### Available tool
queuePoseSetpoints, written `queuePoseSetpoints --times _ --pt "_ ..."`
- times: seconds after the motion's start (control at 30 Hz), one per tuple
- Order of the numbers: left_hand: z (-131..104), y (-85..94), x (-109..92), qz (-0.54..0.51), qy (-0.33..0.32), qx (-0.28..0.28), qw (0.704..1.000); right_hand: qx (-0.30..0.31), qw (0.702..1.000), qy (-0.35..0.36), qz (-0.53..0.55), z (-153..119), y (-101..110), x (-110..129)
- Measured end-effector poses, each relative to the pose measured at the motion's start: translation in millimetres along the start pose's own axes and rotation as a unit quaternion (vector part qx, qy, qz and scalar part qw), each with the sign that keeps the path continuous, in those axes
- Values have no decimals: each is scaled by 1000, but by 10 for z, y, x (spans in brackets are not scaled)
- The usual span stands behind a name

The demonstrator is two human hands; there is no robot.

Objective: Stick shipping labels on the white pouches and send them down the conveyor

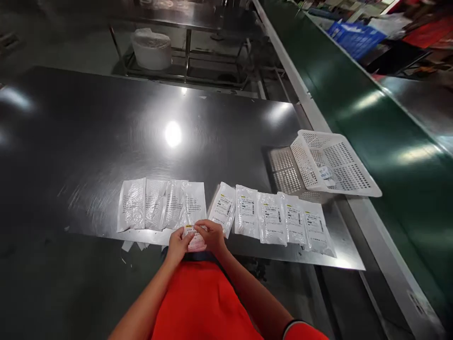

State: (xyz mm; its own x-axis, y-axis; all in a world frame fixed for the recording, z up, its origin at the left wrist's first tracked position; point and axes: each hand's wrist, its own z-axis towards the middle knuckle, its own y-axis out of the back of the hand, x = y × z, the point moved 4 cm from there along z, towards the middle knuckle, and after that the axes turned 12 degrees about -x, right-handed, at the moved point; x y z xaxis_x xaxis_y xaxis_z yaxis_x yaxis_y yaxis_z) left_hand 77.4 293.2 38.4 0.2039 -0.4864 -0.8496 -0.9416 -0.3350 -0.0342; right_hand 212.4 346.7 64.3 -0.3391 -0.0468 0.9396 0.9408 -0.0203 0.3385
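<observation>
My left grip (178, 246) and right grip (213, 236) pinch one labelled packet (196, 242) between them at the near edge of the shiny dark desk (226, 146). White packets (247, 212) lie in rows on both sides. Rightward, a perforated basket (341, 163) sits by a green conveyor belt (354, 94); beyond the desk, a white roll (152, 52) rests under a metal table (191, 16).

We have wide room across the counter (230, 137) beyond the rows, and left of the four packets (155, 205). These hem our left hand (176, 243); five packets (272, 217) flank our right hand (214, 236). A narrow gap parts the rows. Rightward, the white basket (341, 158) obstructs us.
</observation>
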Motion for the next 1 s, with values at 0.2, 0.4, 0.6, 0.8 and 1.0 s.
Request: queuePoseSetpoints --times 0.2,0.4,0.6,0.8,1.0 --pt "-79 -255 551 -50 113 -75 989 -93 994 -21 -58 893 -196 -652" --pt "-326 -216 1043 -35 174 -86 980 -72 990 -7 -121 1291 -512 -1040" --pt "-643 -138 1067 26 199 -41 979 -63 970 45 -231 1099 -577 -941" --pt "-731 220 631 119 98 -63 986 141 915 175 -335 624 -866 -845" --pt "-739 628 547 130 88 -66 985 160 924 185 -296 640 -789 -856"
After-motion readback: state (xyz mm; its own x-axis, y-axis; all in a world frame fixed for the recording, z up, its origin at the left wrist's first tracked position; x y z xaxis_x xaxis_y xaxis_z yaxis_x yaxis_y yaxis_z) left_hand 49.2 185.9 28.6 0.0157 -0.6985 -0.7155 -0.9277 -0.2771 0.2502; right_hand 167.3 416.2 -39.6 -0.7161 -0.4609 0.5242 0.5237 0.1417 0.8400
